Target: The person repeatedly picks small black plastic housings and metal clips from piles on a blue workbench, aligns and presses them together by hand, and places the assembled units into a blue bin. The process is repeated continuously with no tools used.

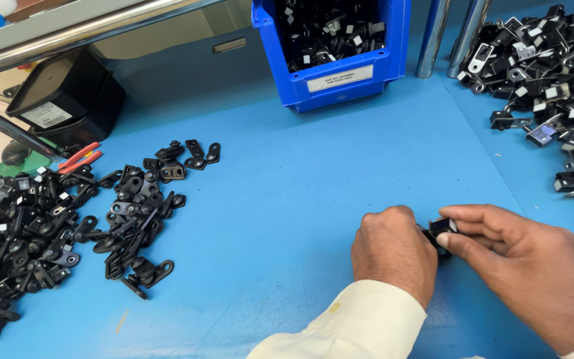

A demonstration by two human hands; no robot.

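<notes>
My left hand (393, 252) is curled into a fist on the blue table (287, 173), gripping one end of a small black part (441, 229). My right hand (519, 266) pinches the other end of that same part between thumb and forefinger. The part is mostly hidden between the two hands. A pale yellow sleeve (360, 329) covers my left forearm.
A pile of black flat clips (137, 213) lies at the left, with a denser heap (14, 239) at the far left. Black parts with white labels (559, 86) are heaped at the right. A blue bin (333, 46) of parts stands at the back. Red-handled pliers (80, 158) lie far left.
</notes>
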